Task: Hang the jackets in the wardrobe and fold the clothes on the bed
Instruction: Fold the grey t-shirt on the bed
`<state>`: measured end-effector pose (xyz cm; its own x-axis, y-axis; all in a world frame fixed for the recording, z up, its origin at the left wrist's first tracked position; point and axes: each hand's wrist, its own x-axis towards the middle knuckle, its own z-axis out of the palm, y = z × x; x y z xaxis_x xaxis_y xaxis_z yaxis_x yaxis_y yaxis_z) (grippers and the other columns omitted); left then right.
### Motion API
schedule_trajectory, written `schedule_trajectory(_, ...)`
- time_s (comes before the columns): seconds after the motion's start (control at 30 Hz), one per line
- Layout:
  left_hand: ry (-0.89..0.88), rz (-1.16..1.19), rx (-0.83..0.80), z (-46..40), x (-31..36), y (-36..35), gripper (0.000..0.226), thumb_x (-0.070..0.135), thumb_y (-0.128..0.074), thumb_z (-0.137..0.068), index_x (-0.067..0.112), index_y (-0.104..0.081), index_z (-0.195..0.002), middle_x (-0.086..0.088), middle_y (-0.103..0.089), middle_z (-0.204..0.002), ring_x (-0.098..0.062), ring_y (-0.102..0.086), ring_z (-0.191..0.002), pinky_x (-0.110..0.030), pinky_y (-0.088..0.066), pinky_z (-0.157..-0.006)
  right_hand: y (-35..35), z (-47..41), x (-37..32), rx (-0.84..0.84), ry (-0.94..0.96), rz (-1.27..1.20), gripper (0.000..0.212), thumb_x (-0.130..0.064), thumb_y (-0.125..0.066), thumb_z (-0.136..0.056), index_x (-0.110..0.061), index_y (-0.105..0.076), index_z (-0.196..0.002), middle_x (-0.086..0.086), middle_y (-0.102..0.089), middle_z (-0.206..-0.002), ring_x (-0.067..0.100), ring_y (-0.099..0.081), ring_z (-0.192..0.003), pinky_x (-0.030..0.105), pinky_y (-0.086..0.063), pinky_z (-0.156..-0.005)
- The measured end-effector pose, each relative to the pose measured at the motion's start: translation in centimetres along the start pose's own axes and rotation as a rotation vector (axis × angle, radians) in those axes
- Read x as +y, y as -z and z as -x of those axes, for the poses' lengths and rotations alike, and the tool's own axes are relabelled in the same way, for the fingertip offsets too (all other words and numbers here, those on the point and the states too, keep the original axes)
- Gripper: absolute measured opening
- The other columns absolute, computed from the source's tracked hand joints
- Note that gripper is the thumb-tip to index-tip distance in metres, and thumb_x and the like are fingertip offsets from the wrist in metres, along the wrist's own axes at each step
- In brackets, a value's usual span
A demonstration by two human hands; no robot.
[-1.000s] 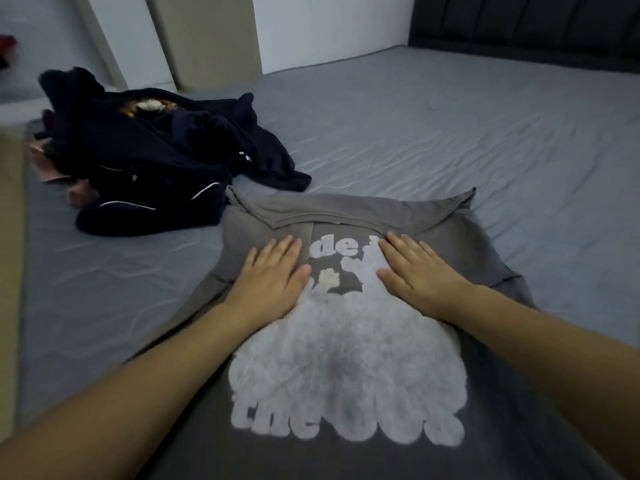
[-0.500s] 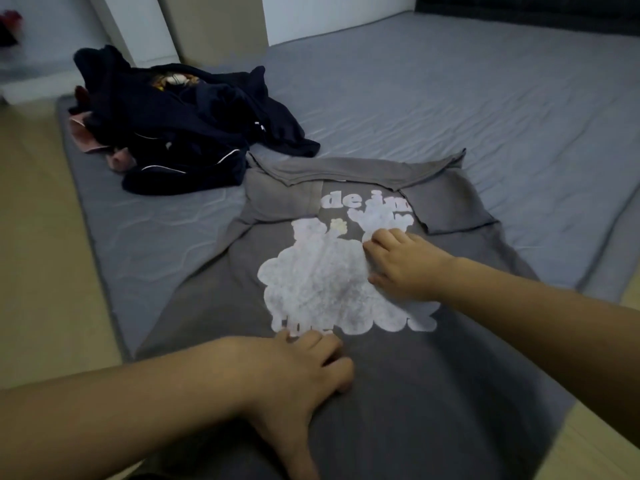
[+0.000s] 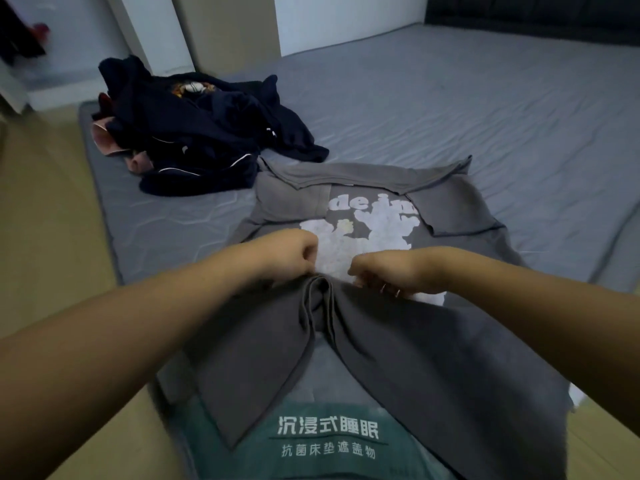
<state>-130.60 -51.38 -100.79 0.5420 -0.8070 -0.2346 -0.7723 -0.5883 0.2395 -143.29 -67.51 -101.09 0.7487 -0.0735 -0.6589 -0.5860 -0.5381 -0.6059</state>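
Your left hand (image 3: 294, 251) and right hand (image 3: 388, 275) each pinch the grey shirt (image 3: 433, 358) hem, lifted to fold it over the print.

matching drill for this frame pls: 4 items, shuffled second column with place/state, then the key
Items
1. grey T-shirt
2. dark navy clothes pile
3. left hand
4. green label

Place/state
A. heaped at the far left corner of the bed
B. grips the raised hem, to the left of the other hand
C. printed with white characters, at the mattress's near edge
D. spread on the bed, bottom hem being pulled up over the white print

Pairs: 1-D, 2-A, 3-B, 4-C
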Motion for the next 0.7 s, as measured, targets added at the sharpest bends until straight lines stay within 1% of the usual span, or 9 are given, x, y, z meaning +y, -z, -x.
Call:
schedule_trajectory(0.1,0.033,0.045,0.153,0.8,0.4,-0.2,0.012,0.017,-0.059,-0.083,0.021,-0.050,-0.076,0.001,-0.060,-0.084,-0.025,-0.059,-0.081,-0.031,-0.044,-0.064,0.0,0.9,0.4,-0.010,-0.008,0.288,0.084,-0.088,-0.056,-0.055,-0.025,-0.048,-0.110,-0.004,-0.054,-0.107,0.018,-0.054,-0.095,0.036,-0.045,-0.084)
schedule_trajectory(0.2,0.097,0.430,-0.207,3.9,2.1,-0.1,0.022,0.041,-0.067,-0.075,0.021,-0.056,-0.075,0.005,-0.065,-0.065,-0.014,-0.063,-0.057,-0.024,-0.047,-0.050,-1.6,1.1,0.8,0.031,0.034,0.699,0.097,-0.079,-0.070,-0.054,-0.026,-0.033,-0.127,-0.002,-0.044,-0.128,0.023,-0.050,-0.111,0.040,-0.043,-0.092)
schedule_trajectory(0.27,0.084,0.212,-0.394,5.7,3.3,-0.9,0.039,0.063,-0.069,-0.062,0.029,-0.057,-0.077,0.013,-0.065,-0.068,-0.003,-0.061,-0.059,-0.019,-0.043,-0.050,-1.9,0.9,0.4,0.053,0.055,0.771,0.091,-0.067,-0.074,-0.066,-0.022,-0.032,-0.133,0.002,-0.044,-0.133,0.026,-0.050,-0.116,0.041,-0.043,-0.094)
schedule_trajectory(0.33,0.042,-0.082,-0.278,5.9,4.0,-2.2,0.034,0.055,-0.069,-0.070,0.029,-0.049,-0.078,0.010,-0.058,-0.077,-0.005,-0.054,-0.064,-0.022,-0.035,-0.051,-1.7,0.9,-0.6,0.080,-0.007,0.801,0.094,-0.063,-0.076,-0.067,-0.020,-0.031,-0.137,0.004,-0.045,-0.135,0.028,-0.051,-0.117,0.044,-0.044,-0.096)
schedule_trajectory(0.43,0.107,-0.183,-0.085,4.4,4.0,-2.6,0.011,0.028,-0.057,-0.085,0.019,-0.050,-0.084,-0.004,-0.060,-0.096,-0.020,-0.053,-0.076,-0.028,-0.039,-0.059,-2.0,1.8,-2.4,0.188,0.012,0.928,0.066,-0.059,-0.075,-0.070,-0.015,-0.050,-0.112,0.006,-0.057,-0.122,0.024,-0.059,-0.092,0.033,-0.045,-0.075)
schedule_trajectory(0.47,0.155,-0.150,-0.076,3.7,3.5,-1.9,0.006,0.022,-0.054,-0.086,0.016,-0.055,-0.087,-0.008,-0.061,-0.099,-0.023,-0.055,-0.079,-0.030,-0.042,-0.060,-2.3,2.0,-2.7,0.149,0.019,0.875,0.051,-0.059,-0.071,-0.074,-0.015,-0.054,-0.094,0.007,-0.062,-0.113,0.020,-0.058,-0.078,0.030,-0.043,-0.066)
schedule_trajectory(0.53,0.275,0.002,-0.109,2.2,1.7,0.3,0.018,0.014,-0.049,-0.089,0.010,-0.066,-0.097,-0.013,-0.066,-0.104,-0.031,-0.064,-0.090,-0.034,-0.052,-0.067,-3.1,2.7,-2.8,-0.034,-0.107,0.655,0.059,-0.071,-0.064,-0.072,-0.014,-0.053,-0.078,0.009,-0.064,-0.092,0.021,-0.058,-0.065,0.026,-0.047,-0.056)
schedule_trajectory(0.63,0.374,0.142,-0.074,0.3,0.5,3.6,0.032,0.011,-0.044,-0.098,0.004,-0.064,-0.122,-0.015,-0.063,-0.126,-0.031,-0.059,-0.116,-0.033,-0.048,-0.092,-4.0,4.2,-2.5,-0.099,-0.209,0.746,0.066,-0.083,-0.057,-0.064,-0.018,-0.053,-0.072,0.003,-0.056,-0.073,0.021,-0.057,-0.061,0.026,-0.047,-0.056)
schedule_trajectory(0.7,0.388,0.136,-0.025,-0.9,1.0,4.6,0.032,0.009,-0.041,-0.099,0.002,-0.062,-0.122,-0.014,-0.060,-0.129,-0.029,-0.057,-0.117,-0.033,-0.045,-0.094,-3.7,4.1,-2.1,0.034,-0.114,0.945,0.037,-0.055,-0.058,-0.080,-0.020,-0.052,-0.069,-0.002,-0.054,-0.070,0.017,-0.052,-0.060,0.029,-0.046,-0.062)
